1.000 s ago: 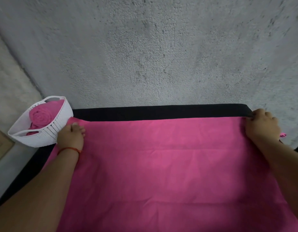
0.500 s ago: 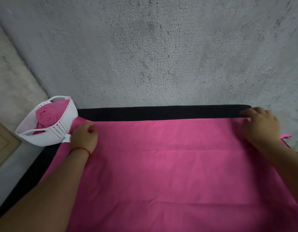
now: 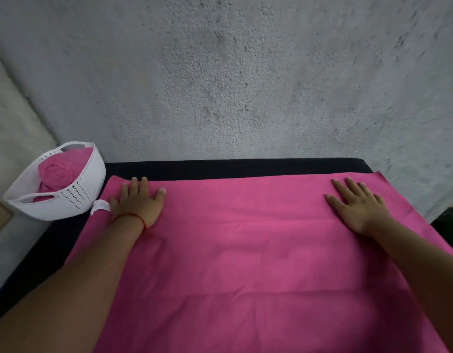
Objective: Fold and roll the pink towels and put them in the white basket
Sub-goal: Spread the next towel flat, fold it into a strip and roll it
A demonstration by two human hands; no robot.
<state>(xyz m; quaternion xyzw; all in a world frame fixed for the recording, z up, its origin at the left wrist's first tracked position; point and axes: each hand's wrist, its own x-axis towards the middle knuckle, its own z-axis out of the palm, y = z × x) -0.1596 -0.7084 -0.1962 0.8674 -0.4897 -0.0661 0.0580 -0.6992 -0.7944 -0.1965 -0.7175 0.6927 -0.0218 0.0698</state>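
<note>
Now both hands are laid flat where, a second ago, the far corners of the pink towel [image 3: 245, 250] were pinched in curled fingers. The left hand [image 3: 137, 203] is pressed palm down near the far left corner, fingers straight and spread. The right hand [image 3: 357, 207] is pressed down likewise, set in a little from the far right corner.

The towel is spread wide over the black table [image 3: 220, 169], and a dark strip of table is left bare between its far edge and the grey wall [image 3: 245, 85]. Parts of its near half are covered by the two forearms.

A white tag [image 3: 100, 206] is seen at the towel's left edge, just beside the left wrist, on which a red thread [image 3: 133, 216] is worn. The white basket [image 3: 77, 197] is set just beside the towel's far left corner, and a rolled towel [image 3: 56, 174] is held inside it.
</note>
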